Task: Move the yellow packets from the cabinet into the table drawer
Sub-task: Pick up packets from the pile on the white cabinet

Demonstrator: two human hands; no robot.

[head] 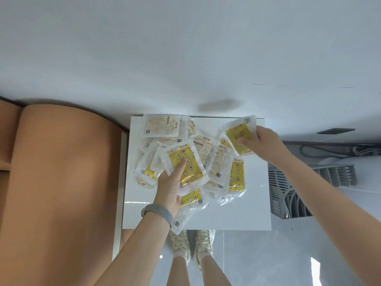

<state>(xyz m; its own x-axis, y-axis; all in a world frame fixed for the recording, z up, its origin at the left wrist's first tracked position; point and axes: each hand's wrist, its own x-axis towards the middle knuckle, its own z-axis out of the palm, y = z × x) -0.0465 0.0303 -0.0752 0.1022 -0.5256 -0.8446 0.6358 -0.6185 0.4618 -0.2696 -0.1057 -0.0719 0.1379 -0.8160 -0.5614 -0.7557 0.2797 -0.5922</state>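
A heap of yellow packets (206, 159) is seen lying in the open white drawer (255, 203), spread from its far-left corner across the middle, with the right side and near-right corner left bare; some packets are turned printed-back up, others show the yellow star pattern. One packet (186, 166) is held by the left hand (172, 186) over the middle of the heap, the thumb laid on its face and the fingers curled beneath it, so that it is kept flat and ready to be laid down. A second packet (240, 136) is pinched by the right hand (262, 141) near the far-right corner, the fingers closed on its edge and the packet tilted; it is judged to be carried toward the bare right side, where room remains. The heap is judged loose and slippery, being clear plastic, so packets near the front edge may slide out: one barcode-printed packet (180, 220) already overhangs that edge. A tan cushioned surface (61, 172) is seen to the left of the drawer and a grey slatted rack (292, 195) to the right. The cabinet is not in view.
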